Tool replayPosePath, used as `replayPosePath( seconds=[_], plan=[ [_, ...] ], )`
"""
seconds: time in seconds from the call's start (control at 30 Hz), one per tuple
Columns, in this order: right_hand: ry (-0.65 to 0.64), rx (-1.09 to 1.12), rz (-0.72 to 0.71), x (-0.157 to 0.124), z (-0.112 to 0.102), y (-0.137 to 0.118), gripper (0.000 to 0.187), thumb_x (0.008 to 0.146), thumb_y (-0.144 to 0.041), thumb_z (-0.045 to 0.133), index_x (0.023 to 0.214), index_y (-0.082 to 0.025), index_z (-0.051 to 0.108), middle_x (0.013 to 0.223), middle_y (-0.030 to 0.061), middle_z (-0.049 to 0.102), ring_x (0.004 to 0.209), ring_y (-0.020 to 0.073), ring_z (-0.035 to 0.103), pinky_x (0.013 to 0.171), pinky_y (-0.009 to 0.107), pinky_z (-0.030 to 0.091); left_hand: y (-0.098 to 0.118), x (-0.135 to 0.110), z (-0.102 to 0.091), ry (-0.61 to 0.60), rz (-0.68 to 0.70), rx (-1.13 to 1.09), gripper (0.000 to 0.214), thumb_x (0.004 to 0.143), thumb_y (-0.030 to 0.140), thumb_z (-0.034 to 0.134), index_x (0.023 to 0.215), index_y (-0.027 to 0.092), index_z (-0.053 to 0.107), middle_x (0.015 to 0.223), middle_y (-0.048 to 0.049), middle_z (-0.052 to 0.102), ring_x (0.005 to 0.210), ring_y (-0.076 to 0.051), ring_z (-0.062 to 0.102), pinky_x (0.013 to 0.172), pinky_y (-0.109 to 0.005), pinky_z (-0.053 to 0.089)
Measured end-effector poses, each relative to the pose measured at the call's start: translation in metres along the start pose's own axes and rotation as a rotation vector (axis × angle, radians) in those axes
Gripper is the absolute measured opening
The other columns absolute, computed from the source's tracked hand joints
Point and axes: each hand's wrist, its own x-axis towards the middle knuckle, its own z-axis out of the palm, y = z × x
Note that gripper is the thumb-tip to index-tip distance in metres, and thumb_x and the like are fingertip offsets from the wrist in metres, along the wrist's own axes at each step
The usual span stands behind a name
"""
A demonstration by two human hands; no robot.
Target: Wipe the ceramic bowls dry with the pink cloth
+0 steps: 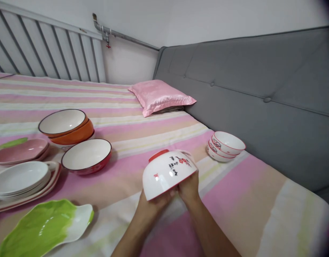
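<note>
Above the striped bed (pixel 121 125), I had both hands on one white bowl (pixel 166 173), turned bottom-up and tilted, its red foot ring uppermost. My left hand (pixel 156 201) cupped the rim from below while my right hand (pixel 189 187) pressed against the near wall, so the two closed on the bowl between them; it was clear of the sheet. Beyond the bowl, near the grey headboard (pixel 260 89), three matching bowls (pixel 225 145) sat nested, probably stacked to save room. Left of the bowl lay a red-walled dish (pixel 86 156), an orange pair (pixel 66 126) and white plates (pixel 20 178).
</note>
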Motion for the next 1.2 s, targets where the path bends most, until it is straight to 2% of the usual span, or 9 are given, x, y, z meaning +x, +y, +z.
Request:
replayPosePath(
  seconds=[0.07,0.17,0.2,0.37,0.5,0.67,0.87,1.07,1.2],
  plan=[
    [-0.07,-0.131,-0.149,0.006,-0.01,-0.006,0.031,0.072,-0.013,0.052,0.099,-0.02,0.065,0.093,0.0033,0.071,0.088,0.0205,0.067,0.078,0.033,0.055,0.008,0.0,-0.004,0.002,0.059,0.103,0.071,0.057,0.039,0.08,0.12,0.02,0.055,0.121,-0.0134,0.06,0.115,-0.034,0.054,0.095,-0.047,0.045],
    [-0.206,-0.332,-0.365,0.011,-0.021,-0.011,0.035,0.076,-0.013,0.056,0.109,-0.022,0.064,0.103,0.0051,0.069,0.096,0.0211,0.066,0.084,0.034,0.054,0.021,0.0,-0.016,0.004,0.147,0.241,0.102,0.054,0.036,0.082,0.141,0.024,0.03,0.14,-0.0132,0.043,0.127,-0.033,0.043,0.1,-0.045,0.041],
    [-0.25,-0.391,-0.428,0.012,-0.022,-0.012,0.035,0.078,-0.012,0.056,0.111,-0.022,0.063,0.106,0.006,0.069,0.098,0.0213,0.065,0.086,0.035,0.053,0.025,0.001,-0.02,-0.007,0.179,0.292,0.103,0.055,0.035,0.081,0.143,0.024,0.028,0.144,-0.0127,0.039,0.129,-0.032,0.04,0.101,-0.044,0.04],
    [-0.444,-0.565,-0.569,0.008,-0.017,-0.011,0.032,0.087,-0.011,0.046,0.112,-0.02,0.064,0.107,0.0096,0.068,0.104,0.022,0.063,0.091,0.039,0.052,0.042,0.002,-0.033,-0.111,0.244,0.55,0.082,0.058,0.025,0.077,0.134,0.022,0.045,0.132,-0.0117,0.052,0.118,-0.032,0.049,0.1,-0.043,0.038],
    [-0.521,-0.568,-0.563,0.006,-0.01,-0.015,0.03,0.089,-0.014,0.045,0.109,-0.022,0.066,0.103,0.0083,0.069,0.1,0.0211,0.065,0.086,0.038,0.054,0.045,0.0,-0.031,-0.079,0.276,0.63,0.065,0.053,0.013,0.068,0.116,0.021,0.056,0.11,-0.009,0.062,0.096,-0.031,0.057,0.083,-0.039,0.045],
    [-0.56,-0.465,-0.516,0.004,-0.012,-0.02,0.032,0.088,-0.014,0.048,0.114,-0.024,0.063,0.107,0.0066,0.068,0.102,0.0209,0.063,0.089,0.038,0.053,0.043,-0.002,-0.028,-0.079,0.386,0.695,0.058,0.048,0.011,0.058,0.106,0.019,0.051,0.092,-0.0048,0.059,0.076,-0.024,0.055,0.068,-0.032,0.044],
    [-0.551,-0.355,-0.435,0.004,-0.012,-0.021,0.032,0.086,-0.012,0.051,0.111,-0.025,0.065,0.108,0.0048,0.067,0.102,0.0211,0.063,0.088,0.038,0.052,0.044,-0.004,-0.03,-0.087,0.426,0.607,0.06,0.046,0.01,0.053,0.105,0.02,0.051,0.092,-0.0041,0.06,0.076,-0.023,0.056,0.068,-0.03,0.043],
    [-0.443,-0.215,-0.357,0.005,-0.01,-0.015,0.033,0.08,-0.014,0.057,0.109,-0.026,0.067,0.106,0.0031,0.069,0.097,0.0218,0.065,0.084,0.037,0.054,0.044,-0.006,-0.028,-0.034,0.428,0.441,0.06,0.047,0.012,0.053,0.106,0.021,0.056,0.098,-0.0057,0.063,0.087,-0.028,0.058,0.077,-0.033,0.043],
    [-0.378,-0.17,-0.237,0.004,-0.006,-0.012,0.033,0.073,-0.01,0.055,0.1,-0.024,0.07,0.097,0.002,0.072,0.091,0.0215,0.067,0.082,0.035,0.054,0.051,-0.007,-0.022,0.019,0.396,0.319,0.054,0.05,0.016,0.056,0.103,0.021,0.061,0.098,-0.006,0.065,0.087,-0.029,0.058,0.076,-0.032,0.043]
  ],
)
